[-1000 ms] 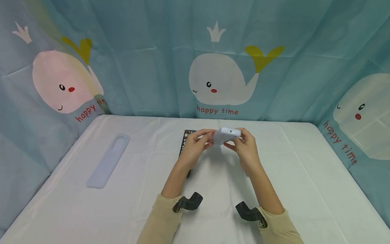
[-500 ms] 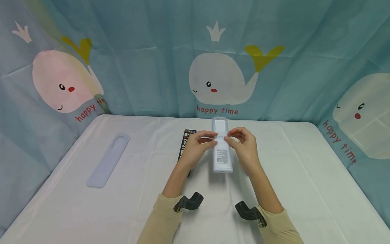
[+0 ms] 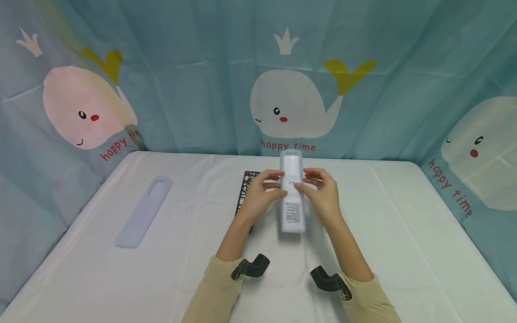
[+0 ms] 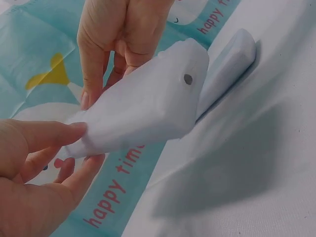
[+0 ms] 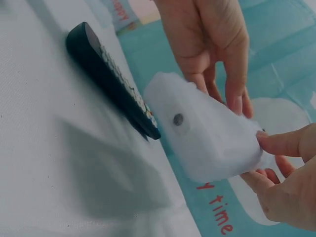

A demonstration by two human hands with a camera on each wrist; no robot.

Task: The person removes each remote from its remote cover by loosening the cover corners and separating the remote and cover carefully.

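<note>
A white remote (image 3: 291,193) in a soft translucent sleeve stands nearly lengthwise at the centre of the head view, back side up, with a printed label on its lower half and a small slot near the middle. It is held above the worktop (image 3: 404,233), not touching it. The left hand (image 3: 260,195) pinches its left edge, thumb and fingers curled on it; the right hand (image 3: 321,193) pinches the right edge the same way. In the wrist views the covered end is rounded, with a small dark dot. A black remote (image 3: 245,190) lies just left of the hands; a pale sleeve (image 3: 143,211) lies at left. Against half a second ago, the white remote sits slightly higher and straighter, both grips unchanged
</note>
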